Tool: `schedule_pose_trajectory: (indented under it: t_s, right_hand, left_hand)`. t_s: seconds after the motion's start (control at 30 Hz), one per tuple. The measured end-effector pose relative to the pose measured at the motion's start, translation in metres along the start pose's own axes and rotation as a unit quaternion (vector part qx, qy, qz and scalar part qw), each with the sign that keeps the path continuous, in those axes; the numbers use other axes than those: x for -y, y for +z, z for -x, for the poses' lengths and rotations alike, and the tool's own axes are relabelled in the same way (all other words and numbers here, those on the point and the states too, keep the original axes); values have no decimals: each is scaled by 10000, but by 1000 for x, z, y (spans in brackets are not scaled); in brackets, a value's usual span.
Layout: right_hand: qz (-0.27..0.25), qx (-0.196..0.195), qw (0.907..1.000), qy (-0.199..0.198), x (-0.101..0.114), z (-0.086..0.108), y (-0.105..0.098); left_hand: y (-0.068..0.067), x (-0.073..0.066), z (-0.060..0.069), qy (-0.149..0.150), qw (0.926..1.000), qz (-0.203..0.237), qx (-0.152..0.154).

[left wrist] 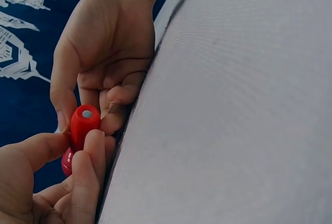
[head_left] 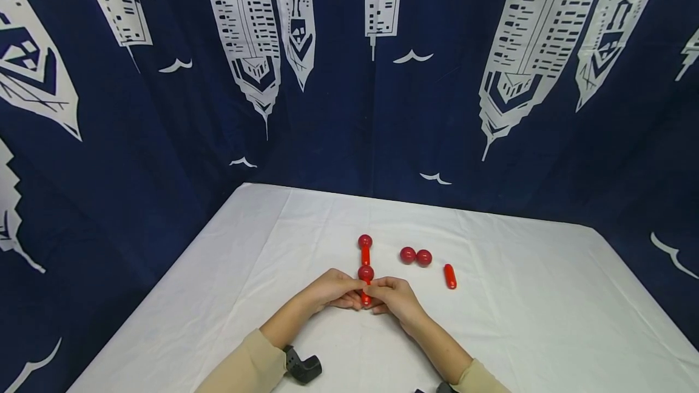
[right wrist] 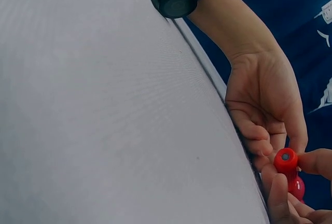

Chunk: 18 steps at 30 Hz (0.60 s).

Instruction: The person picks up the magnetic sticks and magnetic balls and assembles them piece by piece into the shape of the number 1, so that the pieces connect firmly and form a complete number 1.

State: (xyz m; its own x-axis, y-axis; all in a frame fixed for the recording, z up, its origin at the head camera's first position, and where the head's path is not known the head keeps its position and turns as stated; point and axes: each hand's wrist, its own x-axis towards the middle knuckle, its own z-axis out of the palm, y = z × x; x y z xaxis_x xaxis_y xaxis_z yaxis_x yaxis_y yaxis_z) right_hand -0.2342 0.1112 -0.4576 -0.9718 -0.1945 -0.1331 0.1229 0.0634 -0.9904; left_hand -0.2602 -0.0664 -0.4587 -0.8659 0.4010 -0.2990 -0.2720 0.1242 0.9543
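Note:
A straight line of red pieces lies on the white table: a far ball [head_left: 364, 241], a rod [head_left: 365, 255], a second ball [head_left: 366, 273] and a near rod [head_left: 366, 300]. My left hand [head_left: 334, 290] pinches the near rod from the left with thumb and fingers. From the right, my right hand [head_left: 400, 301] pinches the same rod. Both wrist views show a small grey metal disc in the end of this near rod [left wrist: 83, 123], with part of a ball [right wrist: 296, 186] beyond it. Fingers partly hide the rod's sides.
Right of the line, two loose red balls [head_left: 407, 255] sit side by side. Farther right lies a loose red rod [head_left: 450, 276]. A white cloth [head_left: 524, 308] covers the table. Behind it hangs a dark blue curtain [head_left: 338, 144] with white building prints.

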Motion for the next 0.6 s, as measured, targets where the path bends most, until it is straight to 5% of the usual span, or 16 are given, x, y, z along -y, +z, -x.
schedule_pose_trajectory:
  t_s: [0.6]
  right_hand:
    - [110, 539, 9985, -5, 2, -1, -7]
  left_hand:
    - [2, 1, 0, 336, 9994, -60, -32]
